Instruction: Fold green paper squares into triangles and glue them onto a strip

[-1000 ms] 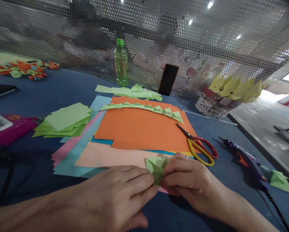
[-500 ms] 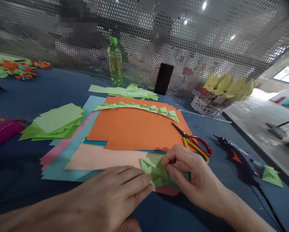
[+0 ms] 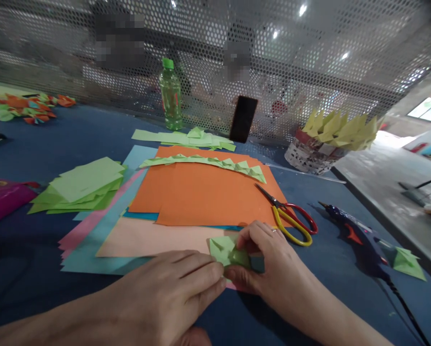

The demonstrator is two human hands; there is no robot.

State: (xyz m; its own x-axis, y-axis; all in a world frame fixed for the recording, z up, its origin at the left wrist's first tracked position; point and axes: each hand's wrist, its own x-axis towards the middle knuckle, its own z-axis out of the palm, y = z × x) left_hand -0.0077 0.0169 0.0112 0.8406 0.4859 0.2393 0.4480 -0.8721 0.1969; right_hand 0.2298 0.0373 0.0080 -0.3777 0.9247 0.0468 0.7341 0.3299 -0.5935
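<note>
A small creased square of light green paper (image 3: 219,249) lies near the front edge of the stacked coloured sheets. My left hand (image 3: 175,288) holds its left side down with the fingers pressed together. From the right, my right hand (image 3: 267,257) pinches the paper between thumb and fingers, with its right part folded inward. The fingertips hide the lower edge. Just beyond the right hand, scissors (image 3: 280,206) with one red and one yellow handle loop rest partly on orange sheets (image 3: 208,197). A strip of green folded points (image 3: 204,160) stretches across those sheets.
Green paper squares (image 3: 87,180) are piled at left, near a magenta object (image 3: 6,202). At right lie a glue gun (image 3: 355,235) and a folded green piece (image 3: 409,263). Behind stand a bottle (image 3: 171,98), a phone (image 3: 243,119) and a basket with yellow paper points (image 3: 309,153).
My right hand has moved slightly left and folded the right side of the green paper inward. My left hand stays on the paper's left side.
</note>
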